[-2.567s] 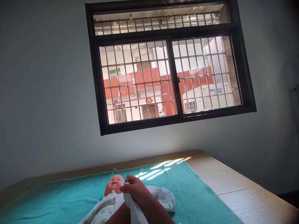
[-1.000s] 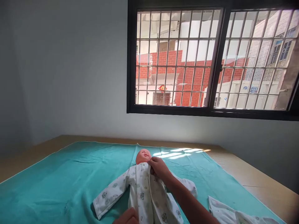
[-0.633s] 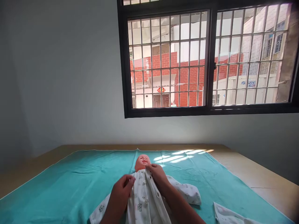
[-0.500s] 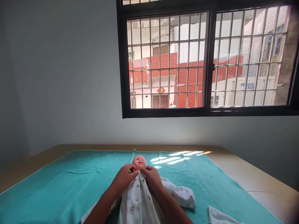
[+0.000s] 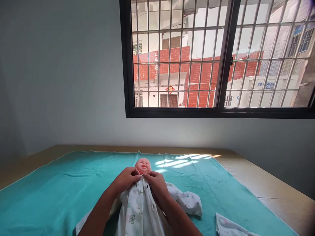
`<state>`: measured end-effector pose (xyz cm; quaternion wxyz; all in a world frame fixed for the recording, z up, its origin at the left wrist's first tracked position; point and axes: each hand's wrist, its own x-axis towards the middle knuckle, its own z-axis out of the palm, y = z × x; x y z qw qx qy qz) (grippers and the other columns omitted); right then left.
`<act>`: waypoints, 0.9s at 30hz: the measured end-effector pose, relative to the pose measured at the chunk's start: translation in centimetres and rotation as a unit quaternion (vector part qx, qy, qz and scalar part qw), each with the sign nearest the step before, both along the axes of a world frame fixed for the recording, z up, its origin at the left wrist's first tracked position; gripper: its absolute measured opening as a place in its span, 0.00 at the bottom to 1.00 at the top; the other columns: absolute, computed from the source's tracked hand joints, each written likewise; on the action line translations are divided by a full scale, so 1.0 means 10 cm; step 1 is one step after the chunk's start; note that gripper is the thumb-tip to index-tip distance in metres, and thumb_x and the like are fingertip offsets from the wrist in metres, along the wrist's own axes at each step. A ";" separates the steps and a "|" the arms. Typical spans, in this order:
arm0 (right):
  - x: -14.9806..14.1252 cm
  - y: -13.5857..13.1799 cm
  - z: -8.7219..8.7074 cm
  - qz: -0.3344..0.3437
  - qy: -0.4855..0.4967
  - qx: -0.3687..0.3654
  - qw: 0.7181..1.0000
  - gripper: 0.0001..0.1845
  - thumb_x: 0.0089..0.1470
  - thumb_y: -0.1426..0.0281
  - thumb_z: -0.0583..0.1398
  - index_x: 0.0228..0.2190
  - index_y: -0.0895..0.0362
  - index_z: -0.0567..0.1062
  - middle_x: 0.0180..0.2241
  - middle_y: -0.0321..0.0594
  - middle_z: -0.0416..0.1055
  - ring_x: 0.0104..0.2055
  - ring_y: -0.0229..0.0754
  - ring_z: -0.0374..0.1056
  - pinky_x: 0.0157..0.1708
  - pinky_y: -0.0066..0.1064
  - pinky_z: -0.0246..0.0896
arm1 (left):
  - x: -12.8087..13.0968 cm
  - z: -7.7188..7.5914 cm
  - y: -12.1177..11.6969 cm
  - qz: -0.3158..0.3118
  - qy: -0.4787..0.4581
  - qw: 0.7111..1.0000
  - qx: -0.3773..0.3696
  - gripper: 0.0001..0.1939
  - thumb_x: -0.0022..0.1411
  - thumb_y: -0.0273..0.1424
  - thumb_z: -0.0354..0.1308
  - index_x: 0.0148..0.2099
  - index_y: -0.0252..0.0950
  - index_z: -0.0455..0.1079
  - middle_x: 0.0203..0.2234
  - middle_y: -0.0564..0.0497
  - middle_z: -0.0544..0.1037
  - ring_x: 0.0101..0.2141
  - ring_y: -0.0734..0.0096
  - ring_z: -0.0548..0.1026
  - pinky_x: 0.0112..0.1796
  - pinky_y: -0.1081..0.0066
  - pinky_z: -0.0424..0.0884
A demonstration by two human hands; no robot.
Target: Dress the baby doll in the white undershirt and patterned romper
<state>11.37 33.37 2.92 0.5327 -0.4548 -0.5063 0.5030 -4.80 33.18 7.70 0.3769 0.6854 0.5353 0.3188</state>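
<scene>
A baby doll [image 5: 142, 165] lies on its back on a teal sheet [image 5: 61, 183], head toward the window. It wears a white printed garment [image 5: 137, 209] with buttons down the front. My left hand [image 5: 126, 179] and my right hand [image 5: 155, 182] meet at the collar just below the doll's chin, fingers pinched on the two front edges of the garment. The right sleeve [image 5: 188, 201] lies spread on the sheet. My forearms hide part of the doll's body.
A second white printed cloth [image 5: 228, 226] lies on the sheet at the lower right. The sheet covers a wooden bed board [image 5: 270, 193] against a grey wall. A barred window [image 5: 216, 59] sits above, with sun patches on the sheet.
My left hand came up from the garment's lower part to the collar and joined my right hand there. The view steadied and dropped slightly toward the doll.
</scene>
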 end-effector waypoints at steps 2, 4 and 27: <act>0.03 -0.01 -0.03 0.022 0.017 -0.006 1.000 0.15 0.41 0.61 0.66 0.26 0.61 0.80 0.25 0.40 0.74 0.29 0.40 0.64 0.30 0.29 0.57 | 0.01 -0.02 0.02 -0.004 -0.023 1.000 -0.013 0.13 0.47 0.41 0.56 0.26 0.35 0.66 0.17 0.57 0.68 0.20 0.76 0.62 0.24 0.73 0.56; 0.06 -0.01 -0.05 0.042 0.035 -0.013 0.998 0.18 0.41 0.58 0.67 0.29 0.60 0.81 0.27 0.41 0.75 0.30 0.41 0.66 0.31 0.30 0.59 | 0.04 -0.05 0.05 -0.002 -0.044 0.999 -0.022 0.14 0.47 0.42 0.56 0.26 0.35 0.66 0.17 0.57 0.68 0.20 0.77 0.61 0.24 0.74 0.56; 0.15 -0.07 0.04 0.141 0.122 -0.076 0.980 0.22 0.41 0.58 0.70 0.34 0.61 0.78 0.19 0.30 0.62 0.18 0.27 0.49 0.18 0.22 0.47 | 0.23 -0.04 -0.03 0.082 -0.059 0.995 0.014 0.11 0.53 0.31 0.57 0.41 0.37 0.66 0.32 0.51 0.79 0.35 0.65 0.77 0.37 0.70 0.68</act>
